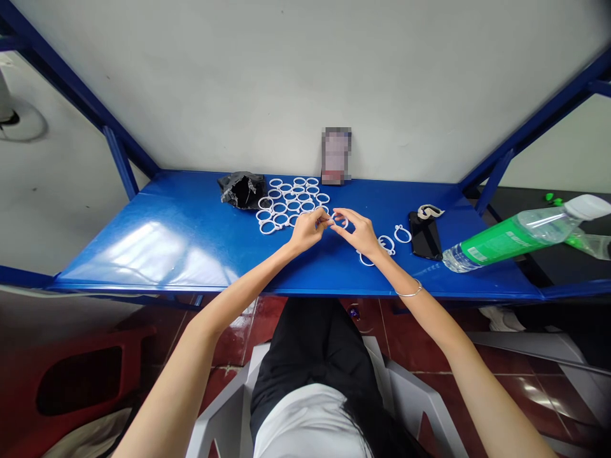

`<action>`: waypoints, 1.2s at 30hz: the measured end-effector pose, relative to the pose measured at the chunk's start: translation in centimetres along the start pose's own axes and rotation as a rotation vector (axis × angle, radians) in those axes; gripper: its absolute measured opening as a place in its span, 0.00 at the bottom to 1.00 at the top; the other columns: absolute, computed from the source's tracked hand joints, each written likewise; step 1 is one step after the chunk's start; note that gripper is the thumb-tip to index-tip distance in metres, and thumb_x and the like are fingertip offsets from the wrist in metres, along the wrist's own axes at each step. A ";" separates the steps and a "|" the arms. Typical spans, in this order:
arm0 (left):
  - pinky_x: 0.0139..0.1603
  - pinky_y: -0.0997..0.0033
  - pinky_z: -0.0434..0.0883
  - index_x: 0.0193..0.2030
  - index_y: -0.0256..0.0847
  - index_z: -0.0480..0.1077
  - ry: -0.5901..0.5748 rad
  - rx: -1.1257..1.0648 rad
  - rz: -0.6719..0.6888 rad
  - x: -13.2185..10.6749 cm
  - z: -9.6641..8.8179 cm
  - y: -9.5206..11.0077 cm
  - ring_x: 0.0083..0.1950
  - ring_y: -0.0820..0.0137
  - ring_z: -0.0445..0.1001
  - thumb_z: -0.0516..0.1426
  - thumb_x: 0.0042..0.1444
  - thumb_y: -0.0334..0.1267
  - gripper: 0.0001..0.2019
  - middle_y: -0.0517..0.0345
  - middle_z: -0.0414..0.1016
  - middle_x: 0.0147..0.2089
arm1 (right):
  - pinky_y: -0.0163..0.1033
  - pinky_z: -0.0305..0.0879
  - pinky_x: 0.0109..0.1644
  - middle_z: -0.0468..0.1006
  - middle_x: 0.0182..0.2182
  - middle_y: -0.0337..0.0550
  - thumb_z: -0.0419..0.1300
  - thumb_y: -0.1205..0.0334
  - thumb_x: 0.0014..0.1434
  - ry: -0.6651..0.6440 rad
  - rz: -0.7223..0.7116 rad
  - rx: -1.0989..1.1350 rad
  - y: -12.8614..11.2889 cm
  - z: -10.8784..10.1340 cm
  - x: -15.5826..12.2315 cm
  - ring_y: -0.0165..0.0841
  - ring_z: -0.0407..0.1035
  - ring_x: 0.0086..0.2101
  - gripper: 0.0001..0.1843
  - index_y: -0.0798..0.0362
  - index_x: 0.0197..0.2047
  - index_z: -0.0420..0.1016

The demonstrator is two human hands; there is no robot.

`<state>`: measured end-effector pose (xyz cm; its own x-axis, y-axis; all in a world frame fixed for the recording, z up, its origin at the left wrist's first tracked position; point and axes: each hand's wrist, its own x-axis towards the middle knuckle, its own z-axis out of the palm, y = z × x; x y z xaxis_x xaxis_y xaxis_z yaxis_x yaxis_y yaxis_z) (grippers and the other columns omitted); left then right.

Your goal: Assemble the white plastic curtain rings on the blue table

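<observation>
Over the middle of the blue table, my two hands meet at one white plastic curtain ring (340, 221). My right hand (357, 231) pinches this ring between thumb and fingers. My left hand (309, 229) is closed, its fingertips pressed together at the ring's left edge; the small part there is hidden by the fingers. Behind and left of my left hand lies a cluster of white rings (293, 206), each with a small eyelet. A few more rings lie by my right wrist, one loose ring (402, 234) apart from the others.
A crumpled black plastic bag (242, 190) sits left of the rings. One phone (336, 156) leans on the wall; a black phone (426, 236) lies at right with a white strap-like item (430, 211) at its top. Beside it a green-labelled bottle (513, 236) stands near the table's (191, 235) right end.
</observation>
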<state>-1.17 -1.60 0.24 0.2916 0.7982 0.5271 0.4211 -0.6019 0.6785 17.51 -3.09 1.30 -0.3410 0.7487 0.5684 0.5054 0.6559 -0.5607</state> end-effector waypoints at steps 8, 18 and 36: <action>0.36 0.74 0.72 0.43 0.39 0.71 -0.038 -0.070 0.036 0.5 -0.8 0.6 0.37 0.70 0.78 0.56 0.63 0.49 0.14 0.56 0.79 0.37 | 0.46 0.75 0.48 0.80 0.48 0.48 0.61 0.47 0.62 0.091 0.021 -0.037 -0.4 -0.2 0.0 0.39 0.79 0.39 0.21 0.50 0.54 0.74; 0.35 0.74 0.68 0.40 0.40 0.71 -0.041 0.143 0.126 0.2 -0.8 0.1 0.35 0.71 0.76 0.53 0.66 0.45 0.12 0.55 0.78 0.36 | 0.46 0.76 0.47 0.80 0.49 0.48 0.60 0.45 0.62 0.042 -0.003 -0.068 -0.3 -0.3 -0.1 0.40 0.78 0.40 0.23 0.48 0.56 0.73; 0.29 0.74 0.59 0.33 0.40 0.67 -0.049 0.284 0.206 0.2 -1.1 -0.1 0.30 0.72 0.72 0.52 0.65 0.37 0.09 0.58 0.76 0.31 | 0.48 0.77 0.49 0.78 0.52 0.49 0.58 0.47 0.65 -0.032 -0.044 -0.035 0.0 -0.2 -0.1 0.40 0.77 0.44 0.24 0.48 0.59 0.71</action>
<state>-2.05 -1.38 0.85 0.4336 0.6650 0.6081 0.5690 -0.7253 0.3875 17.70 -3.23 1.35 -0.3884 0.7222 0.5723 0.5165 0.6850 -0.5139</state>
